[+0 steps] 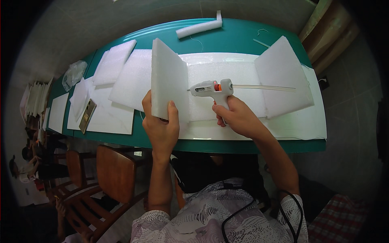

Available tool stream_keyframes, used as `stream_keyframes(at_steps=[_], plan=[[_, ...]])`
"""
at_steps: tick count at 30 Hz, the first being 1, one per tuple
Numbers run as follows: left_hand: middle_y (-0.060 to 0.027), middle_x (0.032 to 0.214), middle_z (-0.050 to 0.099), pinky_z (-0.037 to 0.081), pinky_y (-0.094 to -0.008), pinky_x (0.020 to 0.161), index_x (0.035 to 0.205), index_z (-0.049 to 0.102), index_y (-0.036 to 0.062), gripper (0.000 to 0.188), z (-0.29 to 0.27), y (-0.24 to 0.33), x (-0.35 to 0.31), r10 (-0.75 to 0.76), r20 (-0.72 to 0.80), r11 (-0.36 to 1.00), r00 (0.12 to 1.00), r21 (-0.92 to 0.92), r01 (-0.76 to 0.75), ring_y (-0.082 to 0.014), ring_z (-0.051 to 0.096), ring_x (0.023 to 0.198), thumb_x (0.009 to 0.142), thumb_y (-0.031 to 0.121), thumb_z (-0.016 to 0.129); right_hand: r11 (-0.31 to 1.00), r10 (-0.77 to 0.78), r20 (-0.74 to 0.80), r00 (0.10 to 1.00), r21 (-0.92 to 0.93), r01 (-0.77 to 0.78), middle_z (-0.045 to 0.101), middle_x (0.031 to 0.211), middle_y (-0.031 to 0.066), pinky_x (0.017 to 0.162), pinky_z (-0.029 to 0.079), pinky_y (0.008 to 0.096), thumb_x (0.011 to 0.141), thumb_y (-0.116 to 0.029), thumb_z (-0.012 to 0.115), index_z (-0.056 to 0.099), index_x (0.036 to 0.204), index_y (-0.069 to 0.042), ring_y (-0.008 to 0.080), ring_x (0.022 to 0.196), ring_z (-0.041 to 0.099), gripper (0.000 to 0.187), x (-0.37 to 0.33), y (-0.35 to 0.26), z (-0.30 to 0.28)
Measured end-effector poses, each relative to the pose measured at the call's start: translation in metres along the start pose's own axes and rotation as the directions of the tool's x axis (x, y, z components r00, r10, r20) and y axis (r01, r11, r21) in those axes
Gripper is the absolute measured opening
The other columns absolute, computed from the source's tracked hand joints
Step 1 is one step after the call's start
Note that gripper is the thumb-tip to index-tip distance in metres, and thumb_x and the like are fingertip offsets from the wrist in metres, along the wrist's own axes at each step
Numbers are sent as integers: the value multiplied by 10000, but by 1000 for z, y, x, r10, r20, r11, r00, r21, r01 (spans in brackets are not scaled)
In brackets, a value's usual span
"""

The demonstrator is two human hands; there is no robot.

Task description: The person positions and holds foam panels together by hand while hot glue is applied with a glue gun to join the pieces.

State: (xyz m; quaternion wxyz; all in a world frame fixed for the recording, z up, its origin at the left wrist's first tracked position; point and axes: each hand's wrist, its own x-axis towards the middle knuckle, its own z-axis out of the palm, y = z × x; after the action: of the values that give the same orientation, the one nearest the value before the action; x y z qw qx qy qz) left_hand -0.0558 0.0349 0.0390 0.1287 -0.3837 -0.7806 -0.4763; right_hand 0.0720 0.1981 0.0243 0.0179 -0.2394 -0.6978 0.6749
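Observation:
My left hand [162, 127] grips the near edge of an upright white foam panel [168, 81], thumb on its right face and fingers on its left. In my right hand [235, 115] is a white hot glue gun [219, 92] with orange parts and a long clear glue stick [267, 87] out of its back. Its nozzle points left, close to the seam where the upright panel meets a flat foam sheet [227, 73]. Another foam panel [283, 77] slants up at the flat sheet's right end.
The green table [162, 33] carries loose foam sheets [131, 79], a phone [88, 116], a plastic bag [75, 74] and a white foam strip [199, 29]. Wooden chairs [115, 174] stand at the near left. Other people [30, 168] are at the far left. A curtain hangs at the right.

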Motion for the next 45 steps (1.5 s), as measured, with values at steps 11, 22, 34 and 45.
stream_keyframes(at_steps=[11,22,34,45], plan=[[-248,995,681,584,-383,724,1305,420,-9,441,0,1,0,10,-8,1000,1000,-5,-11,-316,724,842,901,43,588,999,38,-3,999,-27,-38,557,799,60,679,500,309,962,-230,533,521,1064,11,134,703,556,262,-4,-5,-1],[-244,975,684,583,-381,707,1303,421,-8,438,1,0,1,17,-10,1000,1000,-9,-17,-318,725,823,902,46,588,1000,16,21,1000,-10,-16,634,999,99,747,549,320,953,-246,522,530,1142,8,171,939,643,317,-5,-8,-3],[-239,978,682,580,-368,696,1302,425,-14,433,0,0,0,10,-14,1000,1000,-9,-10,-298,724,814,904,46,585,1000,18,7,1000,2,-18,633,969,99,726,539,311,960,-245,524,544,1123,13,163,856,641,307,-6,-7,-1],[-215,990,684,572,-357,696,1286,437,-16,415,0,5,1,-38,8,999,999,-17,38,-268,719,808,904,41,589,1000,10,11,1000,-11,-10,627,921,105,720,540,317,952,-260,540,540,1138,23,173,845,642,339,-4,-6,-1]])
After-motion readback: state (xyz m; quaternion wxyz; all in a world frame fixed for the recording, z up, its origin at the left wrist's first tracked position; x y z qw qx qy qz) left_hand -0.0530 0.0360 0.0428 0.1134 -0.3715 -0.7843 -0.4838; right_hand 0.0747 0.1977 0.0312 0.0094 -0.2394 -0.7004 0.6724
